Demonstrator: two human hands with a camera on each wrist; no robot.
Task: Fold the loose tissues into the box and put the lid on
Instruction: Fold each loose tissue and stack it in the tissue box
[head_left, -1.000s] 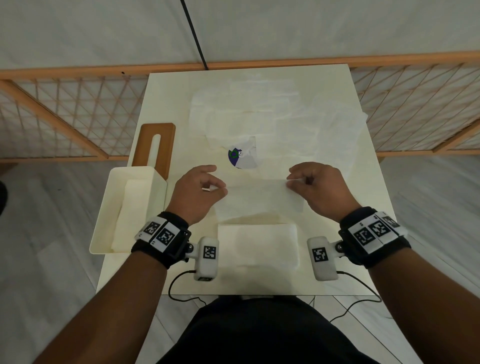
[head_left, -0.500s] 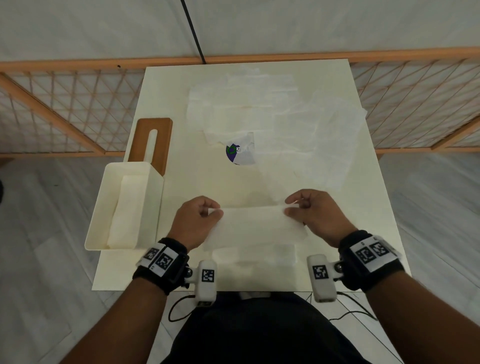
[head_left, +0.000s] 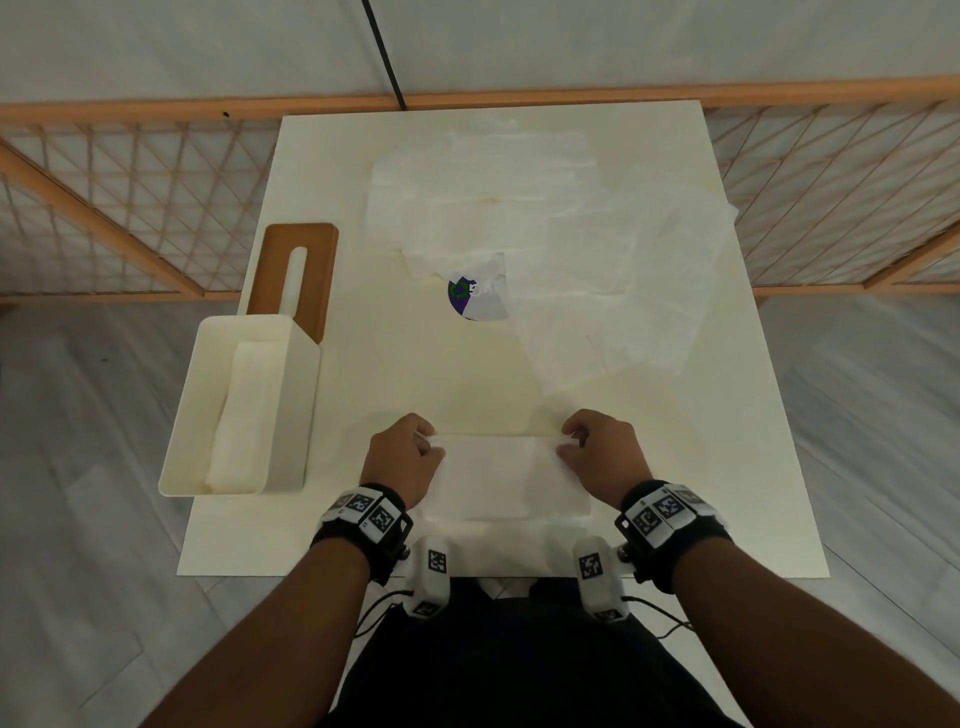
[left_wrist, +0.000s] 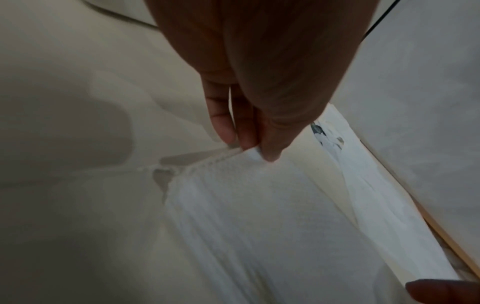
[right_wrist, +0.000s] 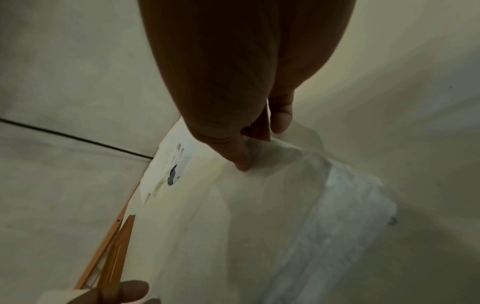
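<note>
A white tissue (head_left: 498, 475) lies folded over near the table's front edge. My left hand (head_left: 410, 452) pinches its far left corner, and the left wrist view shows thumb and fingertips (left_wrist: 246, 142) closed on that tissue (left_wrist: 259, 205) corner. My right hand (head_left: 597, 449) pinches the far right corner, thumb (right_wrist: 241, 160) pressed on the tissue (right_wrist: 298, 195). The cream open box (head_left: 182, 441) stands at the table's left edge with folded tissues (head_left: 244, 415) inside. Its brown slotted lid (head_left: 317, 275) lies flat just behind the box.
Several loose tissues (head_left: 613, 291) are spread over the far and right part of the cream table (head_left: 415, 364), partly covering a round purple sticker (head_left: 460, 296). An orange lattice fence (head_left: 104, 208) runs behind and beside the table.
Both hands have drawn the tissue's far edge toward me, down onto its near part, so the sheet now lies folded near the front edge. The head camera has tilted too.
</note>
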